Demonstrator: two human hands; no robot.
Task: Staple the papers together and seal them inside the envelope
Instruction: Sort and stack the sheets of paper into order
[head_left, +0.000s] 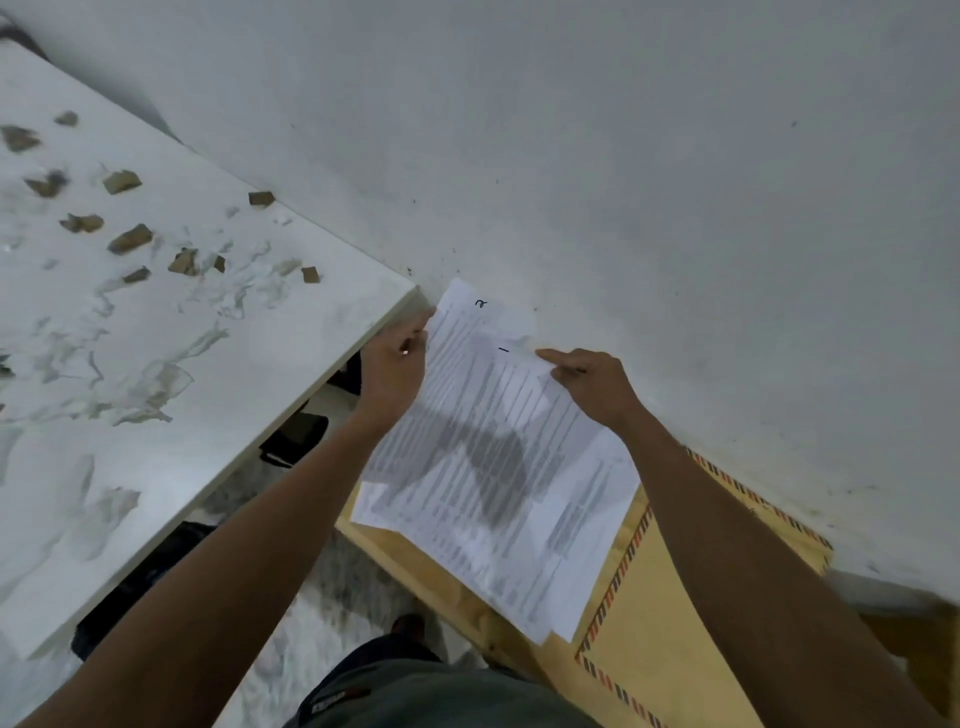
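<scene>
Several printed white papers (498, 467) lie stacked and slightly fanned, held up against the white wall over a yellow envelope (670, 623) with a red and blue striped border. My left hand (395, 369) grips the stack's upper left edge; a small shiny bit shows at its fingers. My right hand (592, 384) pinches the top right corner of the front sheet, index finger pointing left along its edge. The back sheet carries a handwritten "2", the front one a "1". No stapler is in view.
A white table (218, 332) fills the left side, strewn with brown paper scraps (130, 239) and clear tape bits. A wooden surface (447, 577) lies under the envelope. Dark bags (296, 436) sit on the floor below the table edge. The white wall (623, 156) is straight ahead.
</scene>
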